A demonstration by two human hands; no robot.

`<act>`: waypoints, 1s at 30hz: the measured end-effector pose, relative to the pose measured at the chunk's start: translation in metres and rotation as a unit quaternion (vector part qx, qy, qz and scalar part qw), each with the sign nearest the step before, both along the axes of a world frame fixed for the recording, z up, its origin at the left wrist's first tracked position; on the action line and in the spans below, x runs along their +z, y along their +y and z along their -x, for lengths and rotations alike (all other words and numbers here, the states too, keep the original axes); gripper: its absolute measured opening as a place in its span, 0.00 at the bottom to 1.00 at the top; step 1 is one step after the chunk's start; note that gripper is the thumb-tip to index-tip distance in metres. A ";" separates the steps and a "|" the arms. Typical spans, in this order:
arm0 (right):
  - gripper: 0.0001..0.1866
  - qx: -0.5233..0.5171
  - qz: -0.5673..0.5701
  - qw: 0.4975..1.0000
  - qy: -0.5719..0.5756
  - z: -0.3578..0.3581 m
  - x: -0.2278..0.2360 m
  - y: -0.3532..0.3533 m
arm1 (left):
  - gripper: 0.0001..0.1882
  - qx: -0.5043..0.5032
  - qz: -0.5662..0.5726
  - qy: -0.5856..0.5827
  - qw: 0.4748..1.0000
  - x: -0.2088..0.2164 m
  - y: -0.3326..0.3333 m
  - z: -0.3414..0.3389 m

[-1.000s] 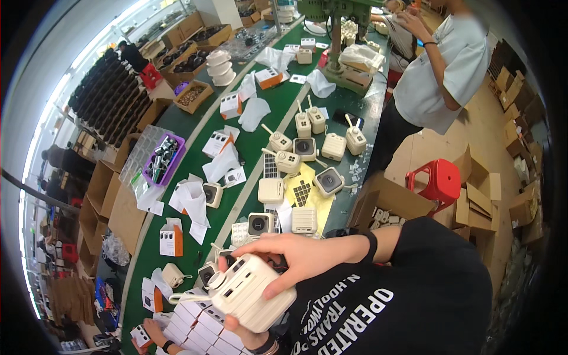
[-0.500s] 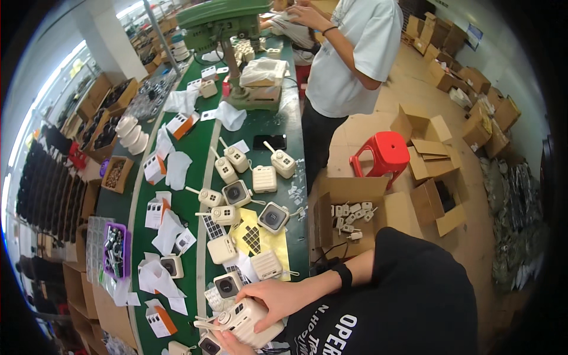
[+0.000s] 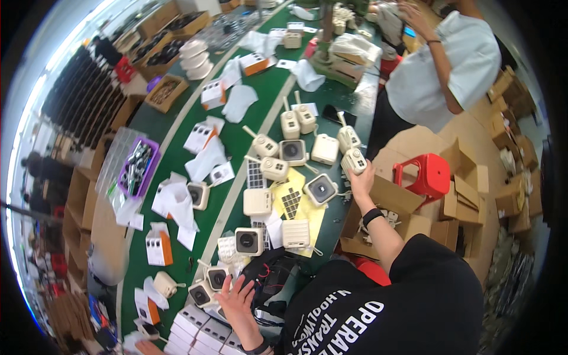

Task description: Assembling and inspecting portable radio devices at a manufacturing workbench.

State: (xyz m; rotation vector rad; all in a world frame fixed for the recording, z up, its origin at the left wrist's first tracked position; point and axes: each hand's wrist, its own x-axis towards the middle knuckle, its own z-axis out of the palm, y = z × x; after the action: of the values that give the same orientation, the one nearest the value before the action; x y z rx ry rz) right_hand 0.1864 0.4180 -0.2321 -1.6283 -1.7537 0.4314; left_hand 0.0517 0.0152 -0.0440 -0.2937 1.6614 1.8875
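Observation:
Held in my right hand [image 3: 362, 180] is a small cream boxy device [image 3: 355, 160] with a round knob and dark square buttons on top, like a mini speaker. It is at the table's right edge, just nearer than a similar cream device [image 3: 349, 138] with an upright strap. My left hand [image 3: 238, 299] is empty with its fingers spread, low over the near end of the table. Beside it sit cream devices with dark round fronts, one of them a tilted device [image 3: 202, 292]. Several more stand mid-table, among them a ribbed one [image 3: 295, 234].
A yellow sheet [image 3: 303, 207] with dark stickers lies among the devices. White boxes [image 3: 198, 331] are stacked at the near edge, by a black bag [image 3: 272, 278]. An open carton [image 3: 393, 198] and red stool [image 3: 427, 176] stand at right. Beyond is a person [image 3: 438, 71]; another hand [image 3: 149, 347] shows bottom left.
My right hand has moved from the near end to the far right with a device in it. My left hand has come off the device and spread. The view has shifted.

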 end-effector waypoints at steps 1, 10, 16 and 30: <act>0.36 0.028 0.013 0.999 -0.009 0.004 -0.011 -0.003 | 0.35 0.011 0.003 0.002 1.000 0.001 -0.003 -0.002; 0.33 0.159 -0.196 0.967 -0.024 0.063 0.044 -0.051 | 0.32 0.067 -0.030 -0.011 0.997 -0.003 -0.051 -0.019; 0.40 0.554 -0.037 0.830 0.046 0.251 0.038 -0.158 | 0.32 0.139 -0.010 -0.002 0.990 0.001 -0.074 -0.047; 0.47 0.476 0.006 0.861 -0.178 0.398 -0.028 -0.226 | 0.26 0.359 0.041 -0.031 0.932 0.006 -0.145 -0.134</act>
State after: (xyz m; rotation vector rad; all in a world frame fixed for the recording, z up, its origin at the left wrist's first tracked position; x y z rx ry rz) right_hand -0.2120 0.1921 -0.2600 -0.7418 -2.7909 0.5959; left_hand 0.1857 -0.1294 -0.0384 -1.1104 1.7284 2.2720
